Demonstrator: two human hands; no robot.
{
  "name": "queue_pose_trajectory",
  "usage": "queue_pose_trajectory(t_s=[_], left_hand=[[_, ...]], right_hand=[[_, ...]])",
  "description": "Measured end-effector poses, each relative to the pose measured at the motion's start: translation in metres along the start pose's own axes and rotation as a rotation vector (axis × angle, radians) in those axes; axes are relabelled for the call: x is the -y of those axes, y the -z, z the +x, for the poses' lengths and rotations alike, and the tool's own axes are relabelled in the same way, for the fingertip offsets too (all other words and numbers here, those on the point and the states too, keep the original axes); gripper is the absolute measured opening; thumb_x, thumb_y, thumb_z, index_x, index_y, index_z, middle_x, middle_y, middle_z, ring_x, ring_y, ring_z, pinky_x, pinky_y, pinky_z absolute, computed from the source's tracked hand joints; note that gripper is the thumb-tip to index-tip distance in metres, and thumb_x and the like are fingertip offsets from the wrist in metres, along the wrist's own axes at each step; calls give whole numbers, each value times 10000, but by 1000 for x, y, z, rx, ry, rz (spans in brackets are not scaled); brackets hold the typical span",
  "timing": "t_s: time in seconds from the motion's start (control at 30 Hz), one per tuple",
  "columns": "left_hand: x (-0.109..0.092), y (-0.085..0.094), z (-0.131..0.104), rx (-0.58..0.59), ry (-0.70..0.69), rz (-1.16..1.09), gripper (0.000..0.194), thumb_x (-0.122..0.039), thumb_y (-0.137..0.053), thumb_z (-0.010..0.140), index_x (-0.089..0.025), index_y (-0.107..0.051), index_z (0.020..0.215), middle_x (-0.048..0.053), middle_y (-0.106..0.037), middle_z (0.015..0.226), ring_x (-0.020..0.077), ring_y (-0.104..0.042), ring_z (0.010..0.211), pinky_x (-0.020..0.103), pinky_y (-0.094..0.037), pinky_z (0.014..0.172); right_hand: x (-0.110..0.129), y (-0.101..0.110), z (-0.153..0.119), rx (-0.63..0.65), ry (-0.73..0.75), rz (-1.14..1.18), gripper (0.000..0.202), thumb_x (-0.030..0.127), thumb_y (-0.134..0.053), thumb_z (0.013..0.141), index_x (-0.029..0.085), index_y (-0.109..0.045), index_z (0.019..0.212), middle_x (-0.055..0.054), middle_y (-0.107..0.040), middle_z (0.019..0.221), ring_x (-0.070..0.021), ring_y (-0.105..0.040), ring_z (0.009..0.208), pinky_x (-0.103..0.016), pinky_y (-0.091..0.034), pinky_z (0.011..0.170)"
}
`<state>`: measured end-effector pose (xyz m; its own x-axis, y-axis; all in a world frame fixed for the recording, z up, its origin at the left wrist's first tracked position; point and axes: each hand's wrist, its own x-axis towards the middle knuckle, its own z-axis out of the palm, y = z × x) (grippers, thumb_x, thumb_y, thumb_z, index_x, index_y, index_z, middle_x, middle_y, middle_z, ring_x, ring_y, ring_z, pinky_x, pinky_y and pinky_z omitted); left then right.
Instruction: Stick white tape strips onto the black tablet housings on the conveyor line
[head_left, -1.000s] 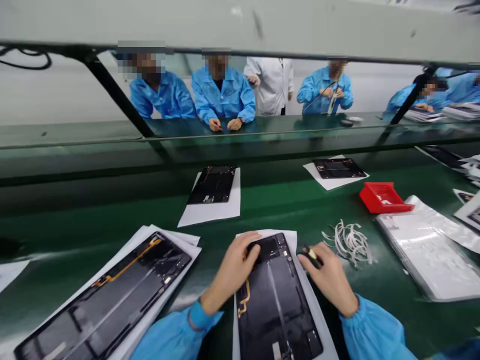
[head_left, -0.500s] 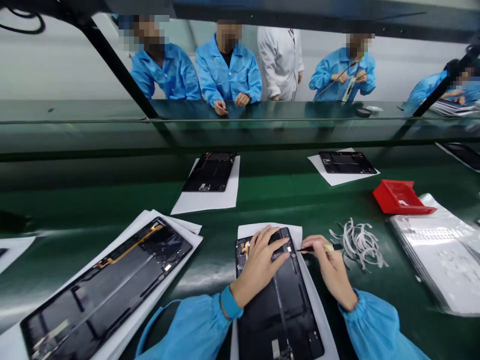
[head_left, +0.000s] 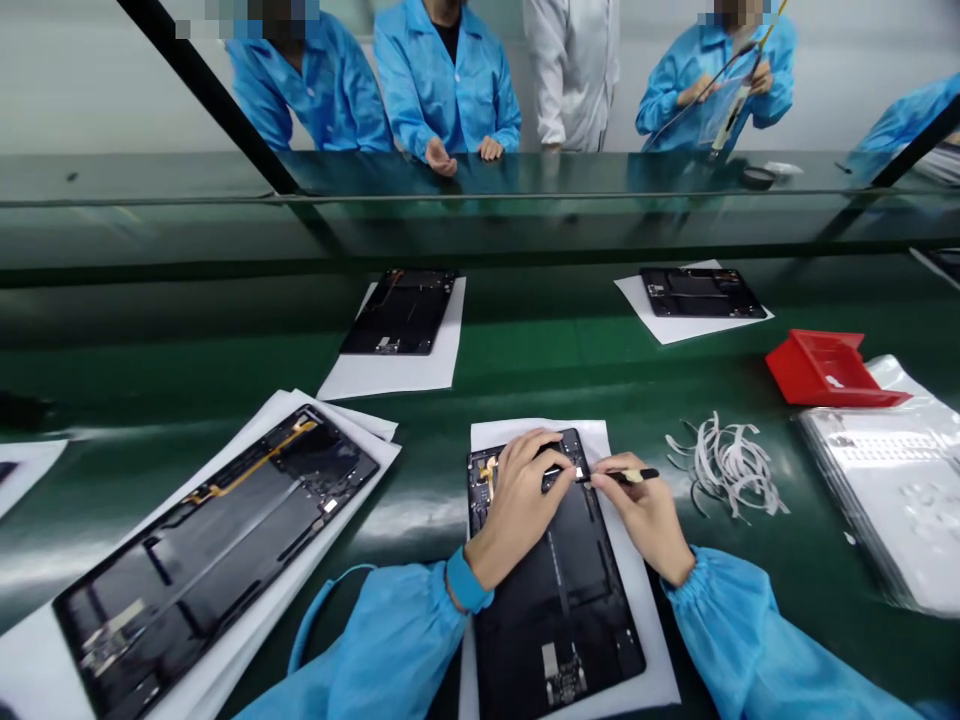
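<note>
An opened tablet with bare inner parts lies on white paper in front of me. My left hand rests on its upper part, fingers apart and bent, thumb and forefinger close to the right edge. In my right hand is a pair of black tweezers with a pale band, pinched between thumb and fingers. Their tip meets the tablet's upper right edge, close to my left fingertips. What lies right under the tip is too small to make out. A blue wrist strap circles my left wrist.
Another opened tablet lies on paper at the left; two more, a left one and a right one, lie farther back. White strips, a red bin and plastic-covered sheets are at the right. Co-workers stand across the bench.
My right hand has moved inward, bringing the tweezers onto the tablet's edge. My left thumb and forefinger have shifted slightly. The view has tilted down.
</note>
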<state>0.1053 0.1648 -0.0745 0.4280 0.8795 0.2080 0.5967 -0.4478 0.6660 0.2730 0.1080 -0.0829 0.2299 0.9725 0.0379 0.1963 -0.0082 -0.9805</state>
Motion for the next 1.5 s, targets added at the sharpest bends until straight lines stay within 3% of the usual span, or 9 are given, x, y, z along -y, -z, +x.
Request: queue_pose_trajectory(t_s=[0.13,0.57,0.77,0.93,1.1,1.23,1.37,1.5], left_hand=[[3,1,3,-15,2,-11,82,-215,-590,919,-223,-647,977,64,-629,1200,252,-555,1156,465,-421,990],[8,-1,0,32,-31,23,319,-305,-640,903,-270,-616,1219,48,-606,1267,261,-514,1222,451,-387,1030],[7,1,2,24,-24,16,107,-277,-620,913,-268,-718,954,39,-635,1214,269,-528,1197,469,-393,998],[4,4,4,32,-65,-13,95,-256,-632,893,-259,-710,840,30,-653,1193,269,-527,1204,477,-385,1006],[1,5,2,-14,-44,-48,105,-225,-593,900,-243,-669,970,47,-651,1193,255,-535,1191,461,-388,1019],[6,6,-5,22,-116,-9,90,-261,-622,906,-261,-678,976,38,-629,1221,268,-497,1236,466,-367,1035],[11,5,-9,55,-167,48,198,-308,-655,895,-295,-682,1091,36,-609,1261,279,-472,1262,475,-361,1050],[13,3,-7,76,-182,61,119,-306,-623,916,-283,-723,976,36,-626,1240,280,-487,1253,484,-378,1045]], right_hand=[[2,3,1,-34,22,-38,172,382,-670,855,216,-703,827,-58,-677,862,-212,-652,850,-311,-542,709],[2,7,6,-58,22,-49,128,331,-675,852,216,-698,800,-44,-668,829,-198,-640,827,-312,-519,723],[5,6,10,-36,-108,77,255,455,-734,774,204,-687,780,-42,-699,784,-204,-666,749,-327,-548,702],[5,7,12,-28,-107,94,257,460,-738,765,208,-687,778,-42,-707,788,-203,-671,749,-325,-549,705],[5,8,12,9,-118,94,263,470,-721,780,211,-680,788,-37,-700,784,-202,-672,755,-320,-554,691],[5,9,13,42,-134,112,266,473,-719,782,211,-676,802,-31,-697,789,-194,-670,742,-319,-557,691],[6,10,13,68,-117,106,233,441,-711,795,211,-676,798,-30,-694,796,-191,-664,760,-308,-548,692],[8,12,14,88,-108,95,232,442,-711,796,212,-677,786,-28,-689,780,-193,-658,750,-314,-543,696]])
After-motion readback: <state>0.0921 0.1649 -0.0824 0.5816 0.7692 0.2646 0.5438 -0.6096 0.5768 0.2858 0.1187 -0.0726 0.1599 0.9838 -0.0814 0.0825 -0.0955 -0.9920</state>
